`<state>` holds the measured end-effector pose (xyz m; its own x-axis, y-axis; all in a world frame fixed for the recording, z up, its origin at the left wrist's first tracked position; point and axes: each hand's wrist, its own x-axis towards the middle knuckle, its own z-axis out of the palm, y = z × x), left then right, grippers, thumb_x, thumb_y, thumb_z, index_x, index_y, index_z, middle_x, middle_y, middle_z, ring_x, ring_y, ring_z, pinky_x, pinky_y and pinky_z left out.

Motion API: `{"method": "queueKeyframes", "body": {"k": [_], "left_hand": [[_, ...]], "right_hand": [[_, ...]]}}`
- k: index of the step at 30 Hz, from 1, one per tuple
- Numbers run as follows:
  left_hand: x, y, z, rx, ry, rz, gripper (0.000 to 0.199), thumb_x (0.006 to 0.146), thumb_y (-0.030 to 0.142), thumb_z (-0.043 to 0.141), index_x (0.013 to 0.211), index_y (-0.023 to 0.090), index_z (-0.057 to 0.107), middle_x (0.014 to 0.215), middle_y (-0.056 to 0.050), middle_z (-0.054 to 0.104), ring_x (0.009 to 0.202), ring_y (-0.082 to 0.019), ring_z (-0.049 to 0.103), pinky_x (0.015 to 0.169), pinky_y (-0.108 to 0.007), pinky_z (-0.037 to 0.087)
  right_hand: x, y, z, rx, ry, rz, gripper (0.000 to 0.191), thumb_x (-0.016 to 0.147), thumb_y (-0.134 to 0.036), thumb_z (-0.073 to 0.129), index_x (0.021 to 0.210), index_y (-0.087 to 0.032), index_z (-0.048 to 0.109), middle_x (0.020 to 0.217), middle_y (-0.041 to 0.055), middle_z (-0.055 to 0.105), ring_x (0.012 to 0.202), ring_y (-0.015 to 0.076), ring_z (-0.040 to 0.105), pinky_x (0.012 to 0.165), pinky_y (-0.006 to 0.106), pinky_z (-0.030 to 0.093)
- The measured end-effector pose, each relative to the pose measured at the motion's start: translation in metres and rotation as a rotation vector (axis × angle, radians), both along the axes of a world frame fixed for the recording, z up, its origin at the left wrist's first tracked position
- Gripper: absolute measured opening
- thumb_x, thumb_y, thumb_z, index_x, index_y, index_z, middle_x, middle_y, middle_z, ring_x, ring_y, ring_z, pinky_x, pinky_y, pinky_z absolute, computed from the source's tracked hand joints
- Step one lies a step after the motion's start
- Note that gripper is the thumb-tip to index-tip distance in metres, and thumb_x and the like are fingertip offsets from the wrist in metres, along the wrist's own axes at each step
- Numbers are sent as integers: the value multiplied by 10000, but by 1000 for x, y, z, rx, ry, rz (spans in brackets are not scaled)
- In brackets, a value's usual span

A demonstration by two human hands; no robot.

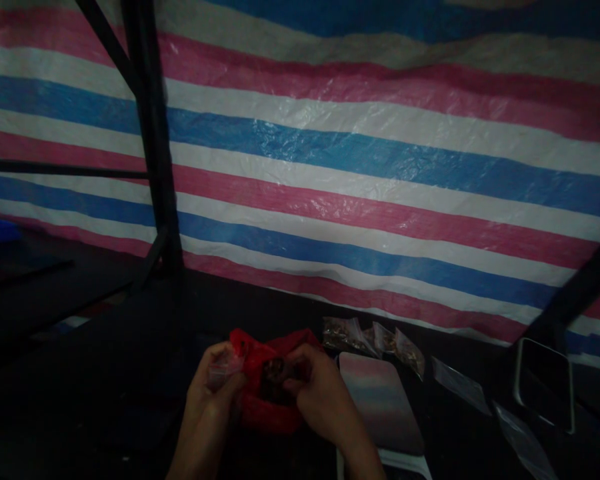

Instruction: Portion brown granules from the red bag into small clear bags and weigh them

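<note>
A red plastic bag (pixel 275 418) stands open at the bottom centre, with small dark pieces (pixel 275 387) inside. At its left edge my left hand (pixel 213 393) pinches a small clear plastic bag (pixel 223 372). My right hand (pixel 320 393) is at the right side of the red bag's opening, its fingers closed around something too dark to identify, just above the dark pieces.
Right of the red bag lies a flat scale (pixel 383 400) with a shiny top. Behind it are several filled clear bags (pixel 345 335). Flat clear bags (pixel 461 385) and a phone (pixel 545 385) lie farther right. Dark frame posts (pixel 153 133) stand before a striped sheet (pixel 355 167).
</note>
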<state>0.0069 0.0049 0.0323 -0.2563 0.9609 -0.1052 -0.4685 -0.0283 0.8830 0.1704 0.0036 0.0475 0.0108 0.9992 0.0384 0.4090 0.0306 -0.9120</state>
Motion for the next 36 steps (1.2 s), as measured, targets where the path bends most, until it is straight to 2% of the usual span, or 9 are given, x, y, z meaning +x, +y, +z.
{"method": "queueKeyframes", "body": {"k": [3, 6, 11, 15, 20, 27, 32, 34, 36], "left_hand": [[-3, 3, -6, 106, 284, 74, 521, 615, 406, 864, 1043, 250, 610, 860, 28, 723, 695, -177, 686, 604, -259, 563], [-2, 5, -18, 214, 536, 102, 474, 743, 516, 780, 1092, 243, 614, 981, -29, 738, 856, -235, 735, 747, -338, 617], [-1, 7, -41, 293, 693, -4, 355, 868, 451, 661, 1153, 240, 671, 1141, -101, 769, 1033, -304, 748, 920, -472, 611], [-2, 9, -45, 364, 821, -18, 309, 900, 407, 623, 1160, 274, 725, 1204, -101, 775, 1142, -341, 709, 1029, -559, 536], [-8, 10, -44, 445, 962, -42, 325, 935, 395, 615, 1218, 298, 741, 1294, -99, 755, 1224, -361, 675, 1064, -601, 519], [-13, 4, -54, 591, 1223, -10, 407, 985, 254, 568, 1385, 291, 632, 1416, -113, 628, 1326, -313, 577, 1065, -509, 545], [-13, 5, -53, 450, 1378, 166, 359, 915, 268, 625, 1250, 290, 752, 1273, -129, 594, 1136, -342, 565, 910, -525, 558], [-13, 5, -50, 413, 1375, 167, 342, 897, 291, 645, 1212, 303, 780, 1206, -120, 617, 1080, -343, 557, 874, -521, 547], [-13, 3, -45, 408, 1308, 120, 351, 894, 316, 659, 1225, 324, 777, 1197, -108, 651, 1082, -343, 554, 907, -529, 534]], "right_hand": [[9, 1, 1, -11, 117, 62, 280, 748, -43, 652, 964, -204, 728, 1035, 49, 799, 1046, 252, 745, 968, 377, 527], [16, 0, 10, 16, 210, 128, 284, 764, -95, 663, 1020, -198, 730, 1084, 57, 796, 1051, 245, 739, 960, 373, 532], [10, -11, 29, 31, 230, 194, 314, 787, -100, 662, 1073, -214, 727, 1093, 40, 787, 1045, 226, 726, 936, 353, 531], [-2, -18, 37, 132, 61, 154, 359, 762, 6, 607, 995, -238, 728, 1028, 0, 770, 1025, 200, 704, 958, 338, 495], [-5, -21, 39, 233, -94, 137, 462, 733, 73, 559, 1020, -262, 697, 1090, -8, 715, 1066, 193, 662, 964, 338, 460], [-9, -24, 42, 266, -123, 210, 462, 685, 100, 514, 955, -251, 646, 1088, -8, 654, 1053, 182, 646, 918, 326, 479], [-9, -21, 36, 225, 46, 264, 466, 727, 83, 538, 1013, -260, 672, 1146, 0, 658, 1072, 175, 671, 942, 313, 519], [-10, -20, 35, 213, 54, 247, 471, 753, 74, 543, 1051, -263, 683, 1157, 8, 676, 1100, 186, 673, 976, 330, 515], [-11, -20, 37, 235, -5, 222, 466, 767, 72, 544, 1050, -265, 697, 1125, 7, 696, 1099, 193, 673, 989, 338, 506]]}}
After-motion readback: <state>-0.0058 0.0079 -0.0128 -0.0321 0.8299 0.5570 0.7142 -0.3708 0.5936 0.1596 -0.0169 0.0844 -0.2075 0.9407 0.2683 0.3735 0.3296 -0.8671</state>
